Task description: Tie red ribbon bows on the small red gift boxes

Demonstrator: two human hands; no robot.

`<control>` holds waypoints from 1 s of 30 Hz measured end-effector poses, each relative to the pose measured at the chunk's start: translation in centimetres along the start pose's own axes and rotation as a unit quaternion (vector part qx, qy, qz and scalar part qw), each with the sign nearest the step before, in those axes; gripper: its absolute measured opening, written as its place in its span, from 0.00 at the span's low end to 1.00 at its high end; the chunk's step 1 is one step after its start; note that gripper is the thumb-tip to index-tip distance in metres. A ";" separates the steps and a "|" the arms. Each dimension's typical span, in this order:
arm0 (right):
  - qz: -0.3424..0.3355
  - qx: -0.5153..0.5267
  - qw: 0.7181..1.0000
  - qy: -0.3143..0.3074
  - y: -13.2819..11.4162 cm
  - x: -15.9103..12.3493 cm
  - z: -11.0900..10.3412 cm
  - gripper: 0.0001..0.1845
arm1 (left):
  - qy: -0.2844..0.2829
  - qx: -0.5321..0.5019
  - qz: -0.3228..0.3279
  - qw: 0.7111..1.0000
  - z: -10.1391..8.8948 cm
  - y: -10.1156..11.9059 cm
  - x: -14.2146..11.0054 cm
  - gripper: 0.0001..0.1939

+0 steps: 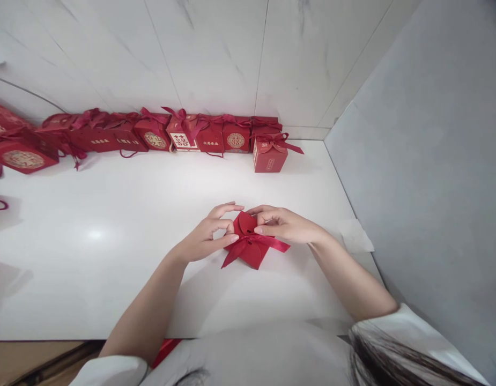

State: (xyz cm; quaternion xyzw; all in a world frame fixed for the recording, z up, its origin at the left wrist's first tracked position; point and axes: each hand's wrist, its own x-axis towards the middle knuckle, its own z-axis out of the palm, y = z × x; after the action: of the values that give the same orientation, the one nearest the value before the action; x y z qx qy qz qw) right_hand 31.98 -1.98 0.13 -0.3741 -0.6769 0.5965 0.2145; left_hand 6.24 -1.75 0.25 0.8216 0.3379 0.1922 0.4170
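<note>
A small red gift box (258, 260) stands on the white table in front of me, its top flaps folded over each other. A dark red ribbon (278, 244) crosses the top, with one tail hanging to the left front and one out to the right. At the box's left side, my left hand (211, 233) is closed, thumb and index finger pinching the ribbon near the middle. My right hand (282, 222) pinches the ribbon from the right, its other fingers curled behind the box. The fingers hide part of the ribbon.
Several red gift boxes with ribbons (151, 134) line the back of the white table (111, 279) along the tiled wall. One box (271, 158) stands forward at the row's right end. A white paper (356, 236) lies by the grey side wall (428, 161).
</note>
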 end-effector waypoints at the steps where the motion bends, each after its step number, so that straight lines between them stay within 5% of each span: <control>1: -0.002 -0.007 1.000 0.000 -0.1 0.0 0.0 0.13 | -0.005 0.004 0.001 1.000 -0.1 0.0 0.0 0.13; 12: -0.032 0.008 0.999 0.014 0.1 0.1 0.2 0.15 | -0.001 0.030 0.009 1.000 -0.9 -0.1 -0.3 0.13; 17: -0.023 0.076 0.997 0.021 0.4 0.5 -0.2 0.17 | 0.047 -0.031 -0.003 0.998 -0.7 -0.9 -0.2 0.13; 25: -0.031 0.091 0.995 0.007 0.5 0.8 -0.5 0.18 | 0.018 -0.092 -0.001 0.996 0.0 -0.9 0.2 0.16; 30: -0.041 0.072 0.996 0.022 0.1 1.0 0.0 0.21 | 0.081 -0.066 -0.009 0.994 0.6 -0.5 0.3 0.17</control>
State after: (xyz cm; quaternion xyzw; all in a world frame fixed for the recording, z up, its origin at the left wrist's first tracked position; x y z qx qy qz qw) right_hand 31.33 -1.20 -0.15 -0.3431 -0.6417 0.6261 0.2801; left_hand 6.59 -1.69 -0.47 0.7707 0.3646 0.2761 0.4437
